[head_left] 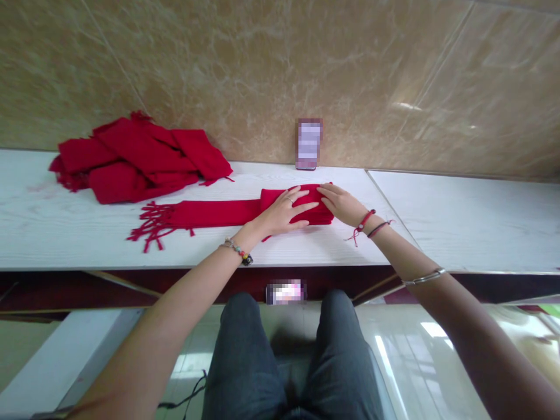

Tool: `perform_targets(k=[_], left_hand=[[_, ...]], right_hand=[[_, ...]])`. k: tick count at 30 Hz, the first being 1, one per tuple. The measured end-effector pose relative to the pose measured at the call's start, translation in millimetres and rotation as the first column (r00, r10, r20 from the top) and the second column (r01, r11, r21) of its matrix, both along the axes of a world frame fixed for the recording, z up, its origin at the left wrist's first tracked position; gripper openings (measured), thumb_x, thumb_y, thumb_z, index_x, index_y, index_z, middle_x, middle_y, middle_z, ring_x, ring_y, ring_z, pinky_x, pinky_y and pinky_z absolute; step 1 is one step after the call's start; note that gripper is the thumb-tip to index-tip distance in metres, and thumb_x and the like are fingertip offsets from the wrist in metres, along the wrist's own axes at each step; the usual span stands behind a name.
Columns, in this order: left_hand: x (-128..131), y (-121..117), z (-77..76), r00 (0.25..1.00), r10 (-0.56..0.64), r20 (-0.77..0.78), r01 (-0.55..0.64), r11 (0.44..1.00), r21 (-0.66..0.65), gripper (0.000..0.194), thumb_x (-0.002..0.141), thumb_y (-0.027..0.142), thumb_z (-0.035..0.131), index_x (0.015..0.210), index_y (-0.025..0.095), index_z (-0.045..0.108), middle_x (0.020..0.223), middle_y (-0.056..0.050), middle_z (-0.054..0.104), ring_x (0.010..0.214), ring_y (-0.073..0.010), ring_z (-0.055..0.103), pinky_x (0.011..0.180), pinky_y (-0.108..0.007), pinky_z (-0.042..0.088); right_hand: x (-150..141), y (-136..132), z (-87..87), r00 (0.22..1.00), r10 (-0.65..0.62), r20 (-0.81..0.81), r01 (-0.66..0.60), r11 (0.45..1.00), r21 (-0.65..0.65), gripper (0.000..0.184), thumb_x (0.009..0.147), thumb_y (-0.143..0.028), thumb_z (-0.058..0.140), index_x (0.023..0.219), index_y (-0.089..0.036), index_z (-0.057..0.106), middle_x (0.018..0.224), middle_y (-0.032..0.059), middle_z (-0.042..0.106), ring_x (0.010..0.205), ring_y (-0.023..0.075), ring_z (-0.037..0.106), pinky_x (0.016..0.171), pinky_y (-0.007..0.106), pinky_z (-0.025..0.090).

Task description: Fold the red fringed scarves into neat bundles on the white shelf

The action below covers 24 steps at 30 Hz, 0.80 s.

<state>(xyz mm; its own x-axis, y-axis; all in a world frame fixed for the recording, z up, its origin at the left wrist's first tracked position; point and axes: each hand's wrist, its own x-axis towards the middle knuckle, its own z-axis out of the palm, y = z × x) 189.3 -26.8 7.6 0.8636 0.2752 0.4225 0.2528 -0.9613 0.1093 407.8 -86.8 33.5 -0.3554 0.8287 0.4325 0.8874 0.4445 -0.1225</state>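
Left hand (pixel 284 211) spread flat, right hand (pixel 343 204) fingers loosely bent, both on folded red scarf (pixel 312 204), center frame. Red scarf pile (pixel 142 157) upper left.

No readable text; phone screens (pixel 308 143) (pixel 285 291) blurred out.

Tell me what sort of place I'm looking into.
Possibly a small shop or workroom: a white wood-grain counter runs along a glossy tan marbled wall, with a loose heap of red fringed fabric on it and a pale shiny floor below.
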Motion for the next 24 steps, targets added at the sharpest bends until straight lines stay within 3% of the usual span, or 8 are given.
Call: perform_targets(k=[3, 6, 10, 14, 18, 21, 24], left_hand=[[-5.2, -0.5, 0.5, 0.999, -0.049, 0.006, 0.049, 0.999, -0.002, 0.043, 0.087, 0.032, 0.055, 0.130, 0.032, 0.049, 0.150, -0.005, 0.026, 0.140, -0.0312, 0.015, 0.110, -0.055, 0.021], [-8.5, -2.3, 2.1, 0.997, -0.068, -0.021, 0.068, 0.998, -0.006, 0.041, 0.086, 0.027, 0.057, 0.127, 0.032, 0.052, 0.152, -0.004, 0.022, 0.140, -0.0326, 0.012, 0.110, -0.057, 0.020], [-9.6, -3.6, 1.8, 0.998, -0.067, 0.004, 0.067, 0.998, -0.012, 0.041, 0.087, 0.026, 0.055, 0.128, 0.029, 0.051, 0.151, -0.005, 0.025, 0.141, -0.0311, 0.013, 0.111, -0.056, 0.020], [-7.8, -1.8, -0.9, 0.992, -0.015, 0.129, 0.015, 1.000, 0.000, 0.042, 0.091, 0.024, 0.045, 0.133, 0.019, 0.043, 0.141, -0.011, 0.042, 0.137, -0.0248, 0.028, 0.109, -0.050, 0.030], [-5.5, -0.8, -2.0, 0.981, 0.028, 0.193, -0.042, 0.997, 0.068, 0.034, 0.094, 0.022, 0.038, 0.125, 0.016, 0.051, 0.134, -0.012, 0.051, 0.129, -0.0223, 0.042, 0.105, -0.046, 0.037], [-5.5, -1.5, -1.6, 0.976, 0.019, 0.218, -0.046, 0.992, 0.119, 0.033, 0.095, 0.021, 0.038, 0.122, 0.012, 0.054, 0.131, -0.014, 0.054, 0.127, -0.0220, 0.045, 0.104, -0.044, 0.040], [-6.1, -2.2, -1.2, 0.976, -0.017, 0.215, -0.018, 0.987, 0.157, 0.033, 0.094, 0.021, 0.039, 0.121, 0.011, 0.056, 0.130, -0.014, 0.055, 0.127, -0.0218, 0.045, 0.103, -0.043, 0.042]], right_hand=[[10.8, -11.1, -7.5, 0.998, 0.051, 0.029, -0.050, 0.997, -0.053, 0.048, 0.093, -0.030, 0.031, 0.135, -0.012, 0.045, 0.142, 0.0148, 0.042, 0.132, 0.0243, 0.037, 0.109, 0.046, 0.033], [17.4, -16.8, -9.1, 0.991, 0.088, 0.105, -0.079, 0.993, -0.089, 0.050, 0.092, -0.033, 0.037, 0.138, -0.015, 0.041, 0.146, 0.0133, 0.037, 0.136, 0.0265, 0.030, 0.108, 0.049, 0.032], [16.0, -18.1, -7.4, 0.977, 0.058, 0.204, -0.045, 0.997, -0.066, 0.050, 0.090, -0.030, 0.044, 0.138, -0.015, 0.041, 0.144, 0.0137, 0.040, 0.134, 0.0294, 0.033, 0.103, 0.052, 0.036], [10.3, -16.2, -4.8, 0.968, 0.053, 0.247, -0.052, 0.999, -0.011, 0.047, 0.089, -0.025, 0.046, 0.134, -0.014, 0.046, 0.139, 0.0146, 0.046, 0.131, 0.0302, 0.036, 0.101, 0.052, 0.037], [5.6, -13.8, 2.7, 0.970, 0.046, 0.239, -0.050, 0.999, 0.013, 0.039, 0.092, -0.022, 0.039, 0.127, -0.014, 0.055, 0.131, 0.0150, 0.054, 0.125, 0.0288, 0.045, 0.099, 0.051, 0.039], [4.6, -13.3, 6.5, 0.975, 0.035, 0.219, -0.041, 0.999, 0.023, 0.038, 0.092, -0.021, 0.038, 0.126, -0.016, 0.056, 0.131, 0.0126, 0.054, 0.126, 0.0270, 0.044, 0.101, 0.051, 0.037], [6.8, -13.8, 2.9, 0.977, 0.100, 0.188, -0.108, 0.994, 0.031, 0.038, 0.093, -0.018, 0.035, 0.124, -0.021, 0.057, 0.131, 0.0072, 0.056, 0.128, 0.0217, 0.043, 0.106, 0.050, 0.033]])
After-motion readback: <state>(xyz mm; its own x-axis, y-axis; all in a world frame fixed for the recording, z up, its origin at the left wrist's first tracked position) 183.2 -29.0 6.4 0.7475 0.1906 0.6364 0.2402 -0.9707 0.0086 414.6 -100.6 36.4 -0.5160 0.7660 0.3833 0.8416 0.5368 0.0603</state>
